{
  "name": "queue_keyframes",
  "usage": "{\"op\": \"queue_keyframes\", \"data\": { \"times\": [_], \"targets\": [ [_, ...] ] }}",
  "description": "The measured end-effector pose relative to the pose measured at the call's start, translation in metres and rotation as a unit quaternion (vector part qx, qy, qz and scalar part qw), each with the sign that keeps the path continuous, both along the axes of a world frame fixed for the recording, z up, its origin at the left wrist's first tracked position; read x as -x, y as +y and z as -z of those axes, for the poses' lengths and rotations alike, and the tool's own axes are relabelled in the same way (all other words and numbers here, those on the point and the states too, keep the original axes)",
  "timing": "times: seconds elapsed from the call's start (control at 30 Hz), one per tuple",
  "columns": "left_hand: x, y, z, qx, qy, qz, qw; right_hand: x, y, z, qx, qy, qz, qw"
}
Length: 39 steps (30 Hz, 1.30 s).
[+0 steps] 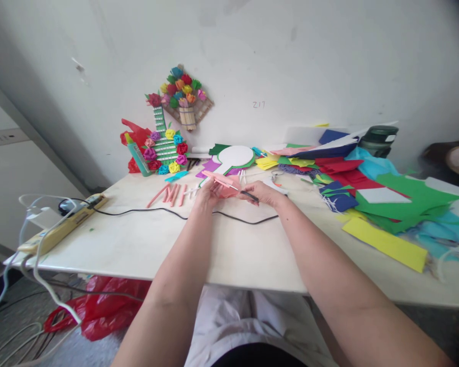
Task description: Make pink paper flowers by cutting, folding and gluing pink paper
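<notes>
Near the middle of the table, my left hand (208,192) is closed on a piece of pink paper (229,189). My right hand (263,193) grips the dark handles of a pair of scissors (249,195), whose blades point left at the pink paper. Whether the blades are cutting into it I cannot tell. Several rolled pink paper strips (173,194) lie to the left of my hands, with small white sticks (191,191) beside them. Just behind my hands rests a white round-headed, paddle-shaped card (235,155) edged in green.
A green glue bottle (138,157) stands by paper flower decorations (166,148) at the back left. Coloured sheets (382,199) are heaped on the right, with a yellow strip (384,243) in front. A black cable (160,209) crosses the table from a power strip (67,221).
</notes>
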<state>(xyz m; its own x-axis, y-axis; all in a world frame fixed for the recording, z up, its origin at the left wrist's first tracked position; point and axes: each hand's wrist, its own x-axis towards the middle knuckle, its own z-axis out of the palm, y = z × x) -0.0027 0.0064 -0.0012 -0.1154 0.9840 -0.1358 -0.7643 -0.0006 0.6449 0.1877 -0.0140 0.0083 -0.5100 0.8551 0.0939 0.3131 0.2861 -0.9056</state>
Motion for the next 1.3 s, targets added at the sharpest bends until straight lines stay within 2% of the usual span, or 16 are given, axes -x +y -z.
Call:
{"op": "queue_keyframes", "data": {
  "times": [0.37,0.93,1.3],
  "targets": [
    [-0.0041,0.0003,0.0017,-0.01,0.031,0.01,0.999,0.0017,-0.0054,-0.0058,0.013,-0.024,-0.001,1.0],
    [-0.0029,0.0004,0.0016,-0.018,0.023,0.009,1.0,0.0022,-0.0071,-0.007,-0.008,-0.004,0.011,1.0],
    [-0.0041,0.0011,0.0034,-0.027,0.027,0.018,0.999,0.0032,-0.0011,-0.0023,0.011,-0.01,0.008,1.0]
  ]
}}
